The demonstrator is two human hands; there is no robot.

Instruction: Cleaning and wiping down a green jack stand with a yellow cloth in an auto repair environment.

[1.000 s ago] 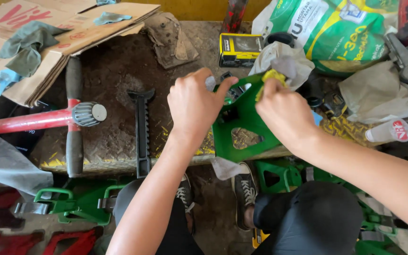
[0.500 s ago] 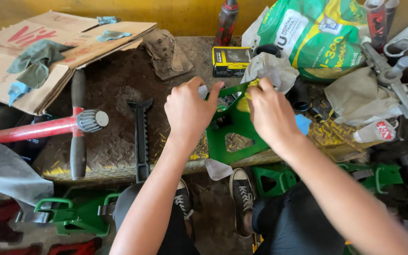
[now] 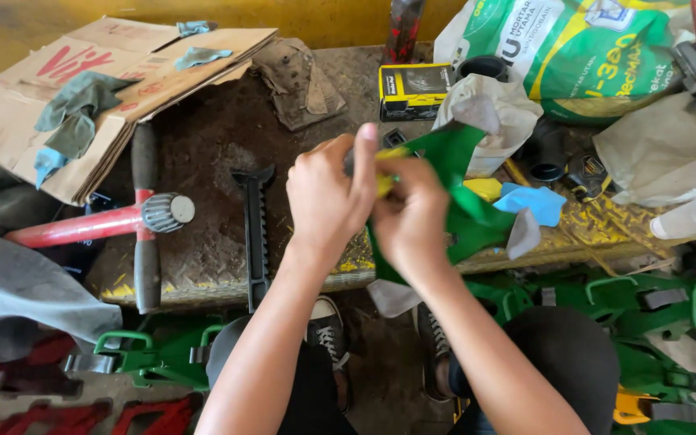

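Over the near edge of the desk [image 3: 227, 137], both hands now press close together on a green metal bracket [image 3: 469, 213]. A second ago it lay flatter, showing its cut-out face; now it stands tilted up on edge. The left hand [image 3: 328, 197] and right hand [image 3: 412, 217] clamp its upper left end, fingers pinching something yellow [image 3: 388, 155] there, so the work has narrowed to that spot.

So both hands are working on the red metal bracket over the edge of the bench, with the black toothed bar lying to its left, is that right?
Not quite: the bracket is green, not red. The head view shows the left hand and right hand both on it over the bench edge, with the black toothed bar lying to its left. The red thing further left is a tube.
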